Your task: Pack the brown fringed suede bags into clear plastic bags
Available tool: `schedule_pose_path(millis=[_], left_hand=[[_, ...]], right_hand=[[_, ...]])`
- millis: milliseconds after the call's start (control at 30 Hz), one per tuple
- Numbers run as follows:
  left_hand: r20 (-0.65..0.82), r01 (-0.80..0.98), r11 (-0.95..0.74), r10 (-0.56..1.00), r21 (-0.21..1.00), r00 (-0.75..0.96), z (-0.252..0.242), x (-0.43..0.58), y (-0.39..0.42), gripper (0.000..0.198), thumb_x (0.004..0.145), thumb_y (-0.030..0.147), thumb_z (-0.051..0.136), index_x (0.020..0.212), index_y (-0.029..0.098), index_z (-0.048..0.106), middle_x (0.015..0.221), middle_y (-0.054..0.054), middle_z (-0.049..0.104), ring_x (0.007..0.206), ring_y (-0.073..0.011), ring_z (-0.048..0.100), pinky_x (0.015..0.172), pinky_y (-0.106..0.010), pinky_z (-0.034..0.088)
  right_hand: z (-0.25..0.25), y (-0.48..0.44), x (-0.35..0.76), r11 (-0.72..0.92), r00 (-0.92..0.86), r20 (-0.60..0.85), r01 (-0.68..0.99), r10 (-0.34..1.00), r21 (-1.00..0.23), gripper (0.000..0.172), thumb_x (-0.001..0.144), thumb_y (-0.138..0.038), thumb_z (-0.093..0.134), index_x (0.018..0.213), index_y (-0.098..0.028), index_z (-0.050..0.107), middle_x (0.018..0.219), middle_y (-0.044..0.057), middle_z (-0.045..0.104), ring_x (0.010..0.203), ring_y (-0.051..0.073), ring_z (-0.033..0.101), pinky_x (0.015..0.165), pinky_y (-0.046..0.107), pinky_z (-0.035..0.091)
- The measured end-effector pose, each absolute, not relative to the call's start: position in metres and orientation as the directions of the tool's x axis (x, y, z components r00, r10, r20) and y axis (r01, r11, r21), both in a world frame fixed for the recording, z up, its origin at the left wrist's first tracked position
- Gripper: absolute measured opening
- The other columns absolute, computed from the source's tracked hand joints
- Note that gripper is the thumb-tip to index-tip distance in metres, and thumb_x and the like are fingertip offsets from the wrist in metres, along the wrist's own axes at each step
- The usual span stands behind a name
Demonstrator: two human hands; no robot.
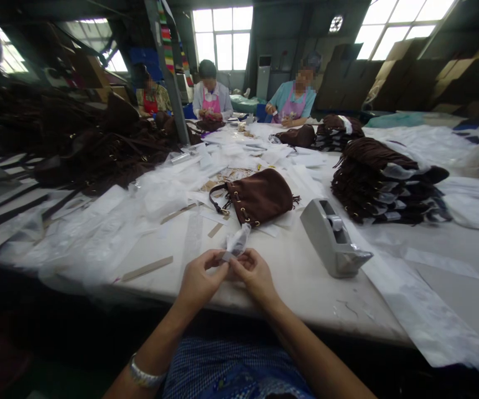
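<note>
A brown drawstring bag [262, 197] with brass eyelets, a buckled strap and fringe lies on its side on the table. From its lower edge a bundle of white tissue or plastic wrap [238, 239] sticks out toward me. My left hand [201, 277] pinches the near end of this wrap between thumb and fingers. Close against it, my right hand [256, 274] pinches the same wrapped end. A small greyish piece [226, 256] shows between the fingertips; its kind is unclear. To the right stands a grey tape dispenser [331, 238], apart from both hands.
Folded brown fringed bags [389, 180] are stacked at the right. Clear plastic bags [93, 238] and a grey strip [148, 268] lie at the left, before a heap of brown bags [110, 138]. Several people work across the table [281, 291], beyond a metal post [172, 83].
</note>
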State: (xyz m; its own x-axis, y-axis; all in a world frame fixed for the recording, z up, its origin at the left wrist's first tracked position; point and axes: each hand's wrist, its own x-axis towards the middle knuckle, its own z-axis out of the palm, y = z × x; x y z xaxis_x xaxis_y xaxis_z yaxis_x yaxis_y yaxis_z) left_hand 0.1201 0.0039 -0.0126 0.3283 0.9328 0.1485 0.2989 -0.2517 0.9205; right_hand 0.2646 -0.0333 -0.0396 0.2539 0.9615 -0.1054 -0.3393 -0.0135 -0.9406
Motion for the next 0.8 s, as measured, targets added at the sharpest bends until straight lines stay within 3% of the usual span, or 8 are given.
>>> schedule_pose_path(millis=[167, 333, 433, 600, 700, 800], left_hand=[[0.079, 0.260, -0.167, 0.945, 0.951, 0.317, -0.007, 0.118, 0.007, 0.025, 0.081, 0.034, 0.066, 0.098, 0.016, 0.072, 0.095, -0.005, 0.076, 0.090, -0.0213, 0.071, 0.083, -0.029, 0.054], [0.117, 0.323, -0.224, 0.941, 0.919, 0.318, -0.004, 0.120, 0.003, 0.021, 0.084, 0.037, 0.064, 0.092, 0.019, 0.073, 0.088, -0.002, 0.077, 0.083, -0.0199, 0.072, 0.078, -0.027, 0.054], [0.235, 0.457, -0.346, 0.930, 0.819, 0.284, -0.007, 0.123, -0.002, 0.019, 0.086, 0.036, 0.062, 0.094, 0.022, 0.073, 0.091, -0.002, 0.077, 0.085, -0.0207, 0.072, 0.079, -0.028, 0.053], [0.403, 0.743, -0.431, 0.885, 0.512, 0.235, -0.015, 0.131, -0.011, 0.023, 0.089, 0.030, 0.057, 0.104, 0.025, 0.073, 0.101, -0.007, 0.077, 0.089, -0.0258, 0.072, 0.081, -0.033, 0.052], [0.417, 0.751, -0.475, 0.861, 0.458, 0.291, -0.019, 0.136, -0.019, 0.034, 0.089, 0.020, 0.052, 0.118, 0.022, 0.069, 0.117, -0.010, 0.072, 0.102, -0.0270, 0.070, 0.090, -0.035, 0.051], [0.432, 0.716, -0.541, 0.828, 0.442, 0.359, -0.022, 0.140, -0.026, 0.049, 0.087, 0.010, 0.044, 0.134, 0.016, 0.057, 0.138, -0.013, 0.057, 0.125, -0.0259, 0.057, 0.105, -0.038, 0.044]], right_hand=[[-0.040, -0.034, 0.264, 0.006, 0.258, -0.076, -0.305, 0.963, -0.952, 0.039, 0.067, -0.040, 0.083, 0.091, -0.018, 0.061, 0.077, -0.001, 0.063, 0.066, 0.012, 0.061, 0.061, 0.023, 0.051], [-0.036, -0.038, 0.264, -0.012, 0.250, -0.102, -0.337, 0.963, -0.941, 0.038, 0.068, -0.042, 0.082, 0.088, -0.017, 0.061, 0.077, 0.000, 0.066, 0.069, 0.015, 0.065, 0.067, 0.026, 0.054], [-0.036, -0.038, 0.259, 0.002, 0.289, -0.113, -0.369, 0.951, -0.929, 0.038, 0.068, -0.042, 0.082, 0.086, -0.018, 0.059, 0.077, 0.001, 0.066, 0.069, 0.015, 0.065, 0.068, 0.028, 0.055], [-0.040, -0.033, 0.249, 0.057, 0.377, -0.099, -0.382, 0.921, -0.923, 0.036, 0.069, -0.043, 0.081, 0.082, -0.020, 0.056, 0.075, 0.001, 0.066, 0.071, 0.016, 0.066, 0.069, 0.029, 0.056], [-0.039, -0.031, 0.248, 0.060, 0.396, -0.112, -0.398, 0.911, -0.916, 0.035, 0.069, -0.042, 0.081, 0.082, -0.020, 0.058, 0.076, 0.001, 0.067, 0.073, 0.017, 0.066, 0.071, 0.029, 0.056], [-0.036, -0.032, 0.248, 0.065, 0.371, -0.112, -0.433, 0.922, -0.899, 0.032, 0.070, -0.041, 0.080, 0.085, -0.019, 0.063, 0.081, 0.003, 0.070, 0.079, 0.019, 0.068, 0.077, 0.031, 0.056]])
